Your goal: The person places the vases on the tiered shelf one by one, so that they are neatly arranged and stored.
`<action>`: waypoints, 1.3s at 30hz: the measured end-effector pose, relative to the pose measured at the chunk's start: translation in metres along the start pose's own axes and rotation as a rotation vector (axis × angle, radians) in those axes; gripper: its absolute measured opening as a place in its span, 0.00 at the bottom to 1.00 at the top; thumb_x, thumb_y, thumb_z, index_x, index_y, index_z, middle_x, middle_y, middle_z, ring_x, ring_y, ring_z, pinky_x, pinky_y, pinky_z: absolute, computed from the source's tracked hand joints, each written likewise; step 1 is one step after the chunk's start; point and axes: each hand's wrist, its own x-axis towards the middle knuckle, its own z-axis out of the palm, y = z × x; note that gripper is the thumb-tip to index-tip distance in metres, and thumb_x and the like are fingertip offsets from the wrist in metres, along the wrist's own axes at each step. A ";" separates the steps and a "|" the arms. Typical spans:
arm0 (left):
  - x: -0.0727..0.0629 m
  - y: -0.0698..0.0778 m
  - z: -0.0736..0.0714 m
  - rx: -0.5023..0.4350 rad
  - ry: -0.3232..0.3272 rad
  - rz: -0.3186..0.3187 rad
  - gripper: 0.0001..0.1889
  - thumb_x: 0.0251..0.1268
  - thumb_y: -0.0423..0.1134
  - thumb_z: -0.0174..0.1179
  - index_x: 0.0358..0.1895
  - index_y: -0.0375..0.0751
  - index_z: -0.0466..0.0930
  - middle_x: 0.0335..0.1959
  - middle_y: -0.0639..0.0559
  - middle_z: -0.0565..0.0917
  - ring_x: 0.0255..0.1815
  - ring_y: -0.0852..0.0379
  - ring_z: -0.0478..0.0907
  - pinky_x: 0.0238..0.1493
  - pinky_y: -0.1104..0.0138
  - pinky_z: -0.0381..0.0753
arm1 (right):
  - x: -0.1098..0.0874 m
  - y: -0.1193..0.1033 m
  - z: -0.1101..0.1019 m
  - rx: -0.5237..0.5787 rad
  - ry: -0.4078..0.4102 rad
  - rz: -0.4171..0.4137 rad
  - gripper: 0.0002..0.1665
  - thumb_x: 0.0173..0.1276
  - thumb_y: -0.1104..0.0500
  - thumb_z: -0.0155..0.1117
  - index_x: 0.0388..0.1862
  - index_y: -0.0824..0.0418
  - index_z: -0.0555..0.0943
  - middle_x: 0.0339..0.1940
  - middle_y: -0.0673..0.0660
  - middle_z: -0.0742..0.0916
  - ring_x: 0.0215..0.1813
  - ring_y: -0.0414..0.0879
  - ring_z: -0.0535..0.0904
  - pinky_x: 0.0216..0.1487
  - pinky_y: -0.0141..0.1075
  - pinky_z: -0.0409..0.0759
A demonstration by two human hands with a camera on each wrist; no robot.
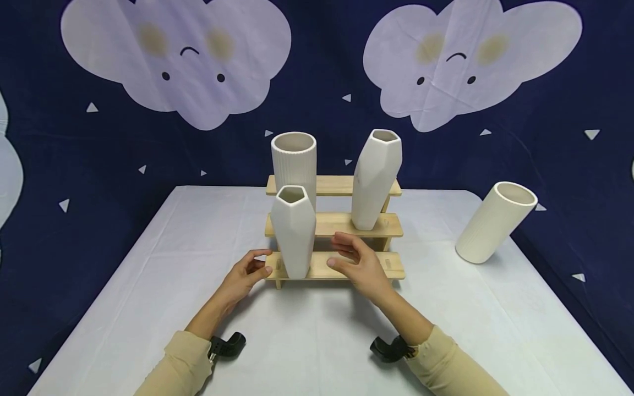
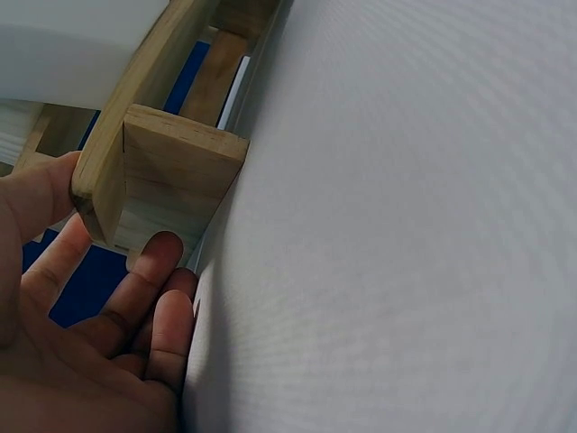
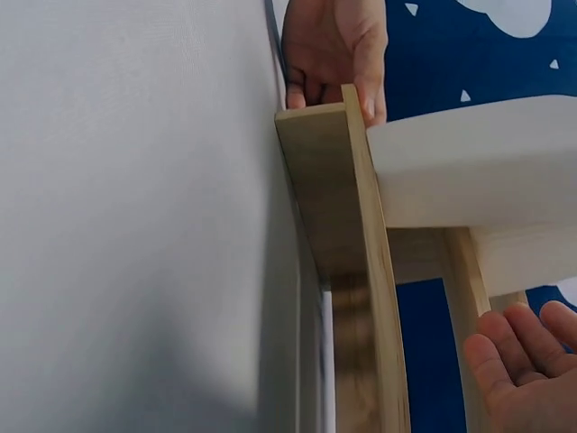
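My left hand (image 1: 242,275) grips the left end of the lowest board of a three-tier wooden stand (image 1: 327,267), its thumb against the board in the left wrist view. On that board stands a white faceted vase (image 1: 293,236), just right of this hand. My right hand (image 1: 364,268) hovers in front of the stand's right half, fingers loosely bent and holding nothing. Behind it, a second faceted vase (image 1: 375,176) stands on the middle board. A white ribbed cylindrical vase (image 1: 294,170) rises at the stand's left, its base hidden by the front vase.
Another white cylindrical vase (image 1: 490,228) stands on the white-covered table (image 1: 317,341), well to the right of the stand. A dark blue cloth (image 1: 327,66) with cloud shapes hangs behind the table.
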 end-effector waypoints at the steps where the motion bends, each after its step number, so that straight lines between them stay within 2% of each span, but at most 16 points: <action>1: 0.000 0.000 0.000 -0.001 0.001 -0.001 0.24 0.64 0.45 0.60 0.63 0.50 0.69 0.49 0.39 0.77 0.44 0.56 0.72 0.42 0.65 0.68 | -0.001 0.000 -0.001 -0.003 0.004 -0.002 0.36 0.60 0.57 0.69 0.65 0.62 0.68 0.63 0.61 0.76 0.66 0.54 0.72 0.65 0.47 0.69; 9: -0.001 0.001 0.001 -0.004 0.001 -0.004 0.24 0.64 0.45 0.60 0.63 0.50 0.68 0.49 0.40 0.76 0.44 0.56 0.71 0.41 0.65 0.68 | -0.007 0.001 -0.011 0.009 0.013 -0.041 0.34 0.61 0.60 0.68 0.65 0.64 0.68 0.64 0.66 0.74 0.66 0.55 0.71 0.66 0.44 0.68; 17: 0.000 0.001 0.000 -0.005 0.003 -0.002 0.24 0.64 0.45 0.60 0.63 0.49 0.69 0.49 0.39 0.76 0.44 0.56 0.71 0.41 0.65 0.68 | -0.013 0.000 -0.027 -0.019 0.042 -0.032 0.33 0.62 0.60 0.67 0.65 0.63 0.67 0.64 0.63 0.74 0.67 0.53 0.70 0.67 0.43 0.66; 25: -0.001 0.000 0.001 -0.013 0.002 0.000 0.24 0.64 0.44 0.60 0.63 0.49 0.68 0.48 0.39 0.77 0.42 0.57 0.71 0.39 0.66 0.67 | -0.021 0.000 -0.045 -0.039 0.109 -0.010 0.32 0.63 0.59 0.66 0.65 0.63 0.67 0.63 0.63 0.75 0.65 0.52 0.71 0.65 0.37 0.68; 35: 0.000 -0.001 0.001 -0.013 0.006 0.003 0.24 0.64 0.44 0.61 0.63 0.49 0.69 0.47 0.39 0.77 0.41 0.58 0.71 0.37 0.68 0.67 | -0.027 0.002 -0.066 -0.067 0.172 -0.016 0.32 0.63 0.59 0.66 0.65 0.64 0.67 0.62 0.62 0.76 0.63 0.51 0.72 0.61 0.29 0.71; 39: 0.000 0.000 0.001 -0.013 0.008 0.002 0.24 0.64 0.44 0.61 0.63 0.49 0.69 0.47 0.39 0.77 0.40 0.58 0.71 0.36 0.68 0.67 | -0.030 0.003 -0.073 -0.088 0.205 -0.029 0.32 0.63 0.60 0.65 0.64 0.66 0.67 0.61 0.62 0.76 0.62 0.48 0.73 0.61 0.28 0.71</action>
